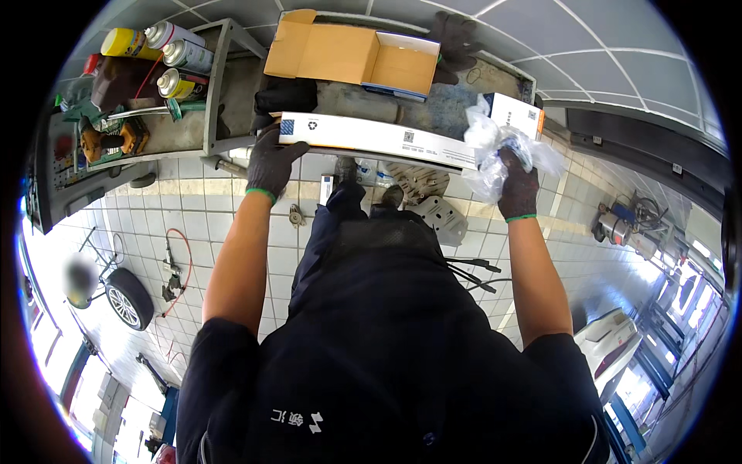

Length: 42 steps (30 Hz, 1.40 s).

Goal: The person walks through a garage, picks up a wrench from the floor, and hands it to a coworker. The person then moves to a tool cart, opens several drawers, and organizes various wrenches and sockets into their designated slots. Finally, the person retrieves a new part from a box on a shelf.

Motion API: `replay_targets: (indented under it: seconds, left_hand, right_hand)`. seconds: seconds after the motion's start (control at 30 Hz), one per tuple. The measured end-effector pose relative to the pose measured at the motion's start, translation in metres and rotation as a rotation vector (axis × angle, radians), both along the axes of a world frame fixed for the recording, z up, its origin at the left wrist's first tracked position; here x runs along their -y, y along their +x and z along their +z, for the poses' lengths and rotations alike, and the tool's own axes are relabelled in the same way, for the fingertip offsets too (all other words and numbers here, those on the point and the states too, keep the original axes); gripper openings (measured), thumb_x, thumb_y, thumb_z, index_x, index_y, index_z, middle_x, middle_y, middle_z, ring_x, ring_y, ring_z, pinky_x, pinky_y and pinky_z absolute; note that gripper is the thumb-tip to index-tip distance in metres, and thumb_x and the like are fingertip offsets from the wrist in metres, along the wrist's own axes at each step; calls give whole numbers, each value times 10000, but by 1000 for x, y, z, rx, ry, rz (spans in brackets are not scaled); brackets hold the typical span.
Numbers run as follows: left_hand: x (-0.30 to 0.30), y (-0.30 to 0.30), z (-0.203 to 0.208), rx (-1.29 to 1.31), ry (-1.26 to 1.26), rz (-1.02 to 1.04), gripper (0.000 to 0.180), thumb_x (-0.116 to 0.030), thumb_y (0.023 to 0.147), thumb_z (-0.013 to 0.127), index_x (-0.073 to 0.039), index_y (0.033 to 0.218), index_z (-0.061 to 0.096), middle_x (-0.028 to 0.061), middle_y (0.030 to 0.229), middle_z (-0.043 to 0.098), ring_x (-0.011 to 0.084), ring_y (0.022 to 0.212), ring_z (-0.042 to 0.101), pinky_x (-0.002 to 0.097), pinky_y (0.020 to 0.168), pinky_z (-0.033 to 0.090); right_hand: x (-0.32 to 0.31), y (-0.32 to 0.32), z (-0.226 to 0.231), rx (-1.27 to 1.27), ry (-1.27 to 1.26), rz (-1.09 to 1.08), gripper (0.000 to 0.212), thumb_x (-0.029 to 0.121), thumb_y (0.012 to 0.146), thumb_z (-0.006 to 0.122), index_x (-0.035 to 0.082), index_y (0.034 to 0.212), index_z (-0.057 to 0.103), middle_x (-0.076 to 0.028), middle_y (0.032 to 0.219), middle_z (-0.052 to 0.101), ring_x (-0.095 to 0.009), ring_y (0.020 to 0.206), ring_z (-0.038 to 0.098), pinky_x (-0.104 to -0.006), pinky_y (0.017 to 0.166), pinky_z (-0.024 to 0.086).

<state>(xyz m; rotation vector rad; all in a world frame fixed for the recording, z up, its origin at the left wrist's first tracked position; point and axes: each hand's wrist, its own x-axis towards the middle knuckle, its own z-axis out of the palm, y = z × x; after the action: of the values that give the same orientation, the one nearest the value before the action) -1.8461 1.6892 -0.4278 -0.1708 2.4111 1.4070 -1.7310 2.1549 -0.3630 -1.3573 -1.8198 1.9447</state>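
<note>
A long white cardboard box (371,137) with printed labels lies along the front of the workbench. My left hand (272,162), in a dark glove with a green cuff, grips its left end, thumb along the front side. At the box's right end, my right hand (519,185), gloved the same way, is closed on a crumpled clear plastic bag (488,151). Whatever the bag holds is hard to make out. Behind the bag stands a white box end (514,114). Further back, an open brown carton (404,62) has its lid folded left.
Spray cans (188,56) and an orange-and-black cordless drill (116,141) stand on the tool cart (209,93) at left. Dark gloves (452,42) lie behind the carton. On the tiled floor are a metal plate (440,219), a wheel (129,298) and a red hose (188,259).
</note>
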Motion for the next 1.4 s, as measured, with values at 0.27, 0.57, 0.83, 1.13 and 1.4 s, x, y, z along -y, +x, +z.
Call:
replay_targets:
  seconds: [0.27, 0.57, 0.83, 1.13, 1.4]
  left_hand:
    - [-47, 42, 238, -731, -181, -127, 379, -62, 763, 914, 0, 1087, 727, 120, 1119, 698, 228, 1000, 691, 378, 876, 560]
    - [-264, 79, 425, -1366, -72, -700, 398, -50, 685, 833, -82, 1078, 775, 194, 1332, 600, 378, 1223, 656, 456, 979, 588]
    - [-365, 118, 398, -1399, 69, -760, 435, -121, 869, 797, -105, 1299, 728, 175, 1279, 719, 421, 1185, 683, 499, 1055, 527]
    - [-396, 111, 398, -1402, 43, -681, 510, -162, 848, 844, -52, 1313, 665, 188, 1194, 723, 385, 1141, 708, 466, 1001, 555]
    - [-384, 91, 379, -1184, 374, -576, 568, -88, 846, 835, -31, 1370, 622, 232, 1333, 656, 454, 1221, 638, 535, 1059, 507]
  right_hand:
    - [-46, 17, 75, -338, -53, 158, 311, 165, 979, 682, 13, 1250, 694, -75, 1212, 721, -198, 1139, 676, -346, 952, 552]
    - [-177, 66, 341, -934, 911, 208, 396, 196, 955, 709, 80, 1334, 697, -128, 1262, 726, -284, 1185, 689, -384, 1000, 554]
    - [-88, 92, 452, -498, 2064, 507, 398, 237, 944, 717, 107, 1321, 701, -65, 1191, 748, -227, 1072, 724, -340, 875, 588]
    - [-149, 75, 412, -682, 2003, 714, 486, 279, 855, 766, 76, 1291, 698, -91, 1194, 739, -282, 1117, 698, -382, 991, 568]
    - [-125, 34, 422, -902, 1649, 756, 532, 293, 770, 875, 106, 1230, 686, -102, 1133, 753, -342, 948, 743, -430, 887, 573]
